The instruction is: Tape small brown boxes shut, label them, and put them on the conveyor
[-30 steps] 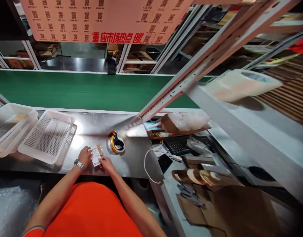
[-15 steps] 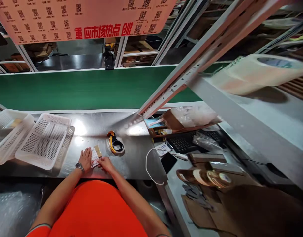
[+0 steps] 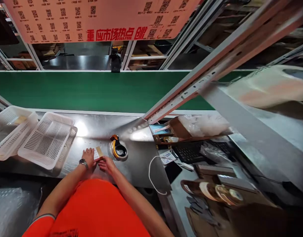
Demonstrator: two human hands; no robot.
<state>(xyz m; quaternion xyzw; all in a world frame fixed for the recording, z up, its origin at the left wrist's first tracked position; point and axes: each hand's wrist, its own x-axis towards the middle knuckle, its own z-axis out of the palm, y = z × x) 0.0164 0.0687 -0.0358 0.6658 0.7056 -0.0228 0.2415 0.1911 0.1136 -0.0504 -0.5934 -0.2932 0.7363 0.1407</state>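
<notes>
Left hand lies flat, fingers spread and pressed on the near-left part of a small flat packet with a white printed label and a tan strip along its far-right edge; right hand pinches the packet's near edge between thumb and fingertips, and the packet lies flat on the steel bench, close to the near edge. Just right of it sits an orange-and-black tape dispenser, apart from the packet; two white perforated baskets stand well left, a green conveyor belt runs behind
</notes>
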